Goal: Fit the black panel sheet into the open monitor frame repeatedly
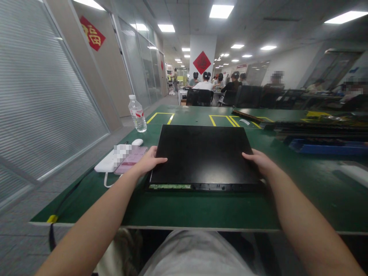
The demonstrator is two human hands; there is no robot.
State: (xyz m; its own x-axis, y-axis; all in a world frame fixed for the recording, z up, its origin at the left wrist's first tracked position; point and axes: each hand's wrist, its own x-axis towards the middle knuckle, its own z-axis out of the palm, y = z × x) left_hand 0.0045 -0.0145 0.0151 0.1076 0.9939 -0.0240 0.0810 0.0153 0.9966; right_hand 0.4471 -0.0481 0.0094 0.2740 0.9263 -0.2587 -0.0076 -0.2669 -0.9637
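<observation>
A black flat LCD panel (204, 155) lies before me over the green table, its dark glossy face up. Along its near edge runs a strip with a green circuit board (170, 186) at the left. My left hand (151, 160) grips the panel's left side, thumb on top and fingers at the edge. On the opposite side my right hand (260, 161) holds the right edge in the same manner, its fingers mostly hidden under the panel. I cannot tell whether the panel rests fully on the table or is slightly raised.
Left of the panel are a phone (130, 160), a white power bank (107, 163) with a cable, a white mouse-like object (137, 142) and a water bottle (138, 115). At right, long dark strips (313, 130) lie by a blue tray (330, 147). People sit farther back.
</observation>
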